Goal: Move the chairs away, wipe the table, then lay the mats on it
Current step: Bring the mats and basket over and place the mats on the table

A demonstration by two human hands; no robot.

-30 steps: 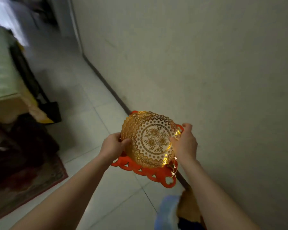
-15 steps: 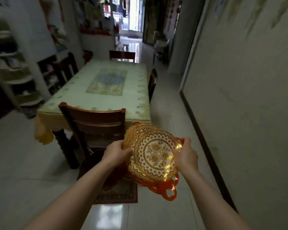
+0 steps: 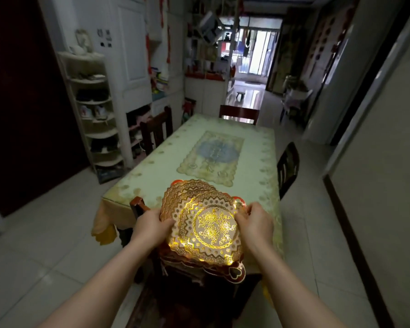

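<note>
— Which step is it?
— Laying, I think. The left hand (image 3: 149,223) and right hand (image 3: 256,221) grip the mats (image 3: 206,226) above the bench (image 3: 223,157) edge.
— And next?
— Probably fan one off; the chairs (image 3: 288,165) stand close.

Room is reading dim. Daylight is entering through the bright glazed doorway (image 3: 255,52) at the far end, blowing out there. The round gold-patterned plastic mats (image 3: 206,229) are throwing hard glare. Corners are darkening; straight walls are bowing near the edges. Detail is smearing softly throughout.
</note>
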